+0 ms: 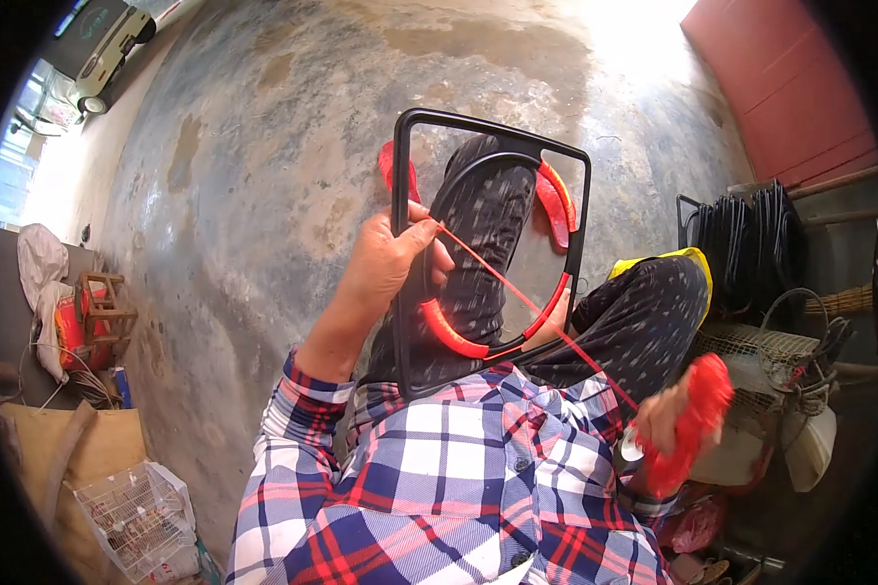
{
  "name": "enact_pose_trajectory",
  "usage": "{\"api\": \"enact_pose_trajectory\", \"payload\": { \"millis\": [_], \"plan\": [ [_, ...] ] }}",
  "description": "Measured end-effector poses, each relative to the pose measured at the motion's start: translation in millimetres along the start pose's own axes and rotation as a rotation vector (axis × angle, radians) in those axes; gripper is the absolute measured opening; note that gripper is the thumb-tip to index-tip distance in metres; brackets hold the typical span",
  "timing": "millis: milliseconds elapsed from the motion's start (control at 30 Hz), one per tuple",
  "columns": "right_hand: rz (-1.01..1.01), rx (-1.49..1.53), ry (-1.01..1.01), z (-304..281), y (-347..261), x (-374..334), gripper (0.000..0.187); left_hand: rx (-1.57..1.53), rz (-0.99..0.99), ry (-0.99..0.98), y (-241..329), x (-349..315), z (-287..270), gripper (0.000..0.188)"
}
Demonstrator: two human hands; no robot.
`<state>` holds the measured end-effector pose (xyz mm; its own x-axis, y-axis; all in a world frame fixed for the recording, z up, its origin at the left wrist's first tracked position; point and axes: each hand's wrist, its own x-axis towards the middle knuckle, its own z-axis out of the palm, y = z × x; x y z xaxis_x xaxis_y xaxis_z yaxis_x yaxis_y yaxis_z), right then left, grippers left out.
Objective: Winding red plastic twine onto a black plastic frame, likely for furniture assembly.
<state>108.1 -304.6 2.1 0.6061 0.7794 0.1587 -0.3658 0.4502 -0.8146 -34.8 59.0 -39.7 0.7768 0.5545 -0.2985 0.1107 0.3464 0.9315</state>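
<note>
A black square frame (498, 132) with a round inner ring rests upright over my lap. Red-orange wrapping (452, 331) covers parts of the ring at its lower left and right side. My left hand (380, 258) is closed round the frame's left bar, thumb and fingers pinching the end of a red strand (502, 280). That strand runs taut across the ring, down to the right. At its other end my right hand (657, 421), blurred by motion, grips a bundle of red cord (695, 419) beside my right knee.
Several black frames (751, 229) stand stacked at the right, above a wire mesh basket (771, 346). A white wire crate (137, 512) and a wooden rack (105, 312) sit at the left. A vehicle (102, 58) is at the far left. Concrete floor (273, 175) lies ahead.
</note>
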Motion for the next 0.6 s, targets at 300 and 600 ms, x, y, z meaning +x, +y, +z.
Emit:
{"api": "enact_pose_trajectory", "payload": {
  "millis": [300, 600],
  "plan": [
    [0.234, -0.389, 0.383, -19.2, 70.5, 104.9, 0.023, 0.154, 0.100, -0.019, 18.9, -14.1, 34.2, 0.013],
    [0.264, 0.008, 0.008, 37.5, 97.5, 165.9, 0.032, 0.309, 0.368, -0.173, 27.1, -19.6, 58.5, 0.020]
  ]
}}
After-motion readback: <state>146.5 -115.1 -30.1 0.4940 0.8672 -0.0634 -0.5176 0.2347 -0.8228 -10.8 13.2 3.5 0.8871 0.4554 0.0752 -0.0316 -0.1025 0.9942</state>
